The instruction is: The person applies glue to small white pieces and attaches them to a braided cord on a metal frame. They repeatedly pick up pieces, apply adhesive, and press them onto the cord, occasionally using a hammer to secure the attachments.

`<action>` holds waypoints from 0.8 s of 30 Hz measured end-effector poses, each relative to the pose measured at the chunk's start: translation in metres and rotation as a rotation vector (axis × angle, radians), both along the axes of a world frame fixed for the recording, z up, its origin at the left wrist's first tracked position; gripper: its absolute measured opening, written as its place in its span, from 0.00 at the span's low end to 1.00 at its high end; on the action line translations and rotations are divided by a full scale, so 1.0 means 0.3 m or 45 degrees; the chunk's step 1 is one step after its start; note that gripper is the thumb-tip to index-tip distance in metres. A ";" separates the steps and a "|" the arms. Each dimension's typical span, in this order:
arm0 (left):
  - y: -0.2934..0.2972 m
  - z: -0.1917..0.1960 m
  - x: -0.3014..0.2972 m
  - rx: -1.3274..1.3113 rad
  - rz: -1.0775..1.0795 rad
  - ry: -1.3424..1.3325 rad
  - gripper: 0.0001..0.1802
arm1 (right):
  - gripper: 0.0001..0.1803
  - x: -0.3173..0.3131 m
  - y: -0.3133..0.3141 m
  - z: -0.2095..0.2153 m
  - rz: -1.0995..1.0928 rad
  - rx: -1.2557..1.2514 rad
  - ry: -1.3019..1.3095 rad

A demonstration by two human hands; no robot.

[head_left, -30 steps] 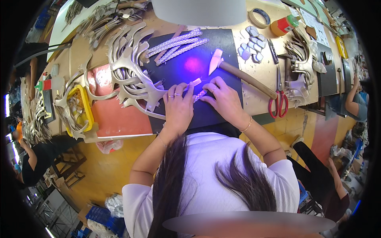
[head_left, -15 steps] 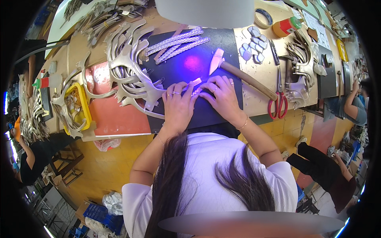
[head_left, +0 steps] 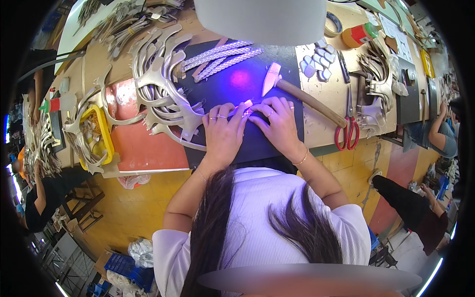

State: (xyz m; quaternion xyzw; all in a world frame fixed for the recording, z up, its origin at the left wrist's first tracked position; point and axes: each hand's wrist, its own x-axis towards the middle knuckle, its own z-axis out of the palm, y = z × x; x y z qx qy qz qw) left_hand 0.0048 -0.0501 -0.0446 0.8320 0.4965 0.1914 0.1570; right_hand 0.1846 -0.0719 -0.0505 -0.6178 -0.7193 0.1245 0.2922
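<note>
Over the black mat [head_left: 277,54], my left hand [head_left: 222,129] and my right hand [head_left: 279,123] meet, fingers bent, on a small braided strip [head_left: 247,110] lit pink and violet. Both hands are closed on it; most of the strip is hidden by my fingers. Just beyond my right hand lies a hammer [head_left: 309,101] with a wooden handle, its head toward the mat's middle. Farther off, several silvery braided straps [head_left: 222,58] rest on the mat. Left of my left hand is a pile of curved metallic-looking strap pieces [head_left: 166,94].
Red-handled scissors [head_left: 349,129] lie to the right, near a cluster of grey pads [head_left: 319,58] and a glue bottle [head_left: 357,35]. A white lamp head [head_left: 260,22] hangs above the far side. A yellow tray [head_left: 105,133] stands at the left; other people sit at both sides.
My hands stay together on the strip, with only slight finger shifts. The lamp head appears a little larger and lower. A person on the right has shifted.
</note>
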 end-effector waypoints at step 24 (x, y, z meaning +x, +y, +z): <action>0.021 0.000 0.003 0.227 -0.208 0.227 0.19 | 0.13 0.022 0.010 -0.018 -0.008 0.064 0.032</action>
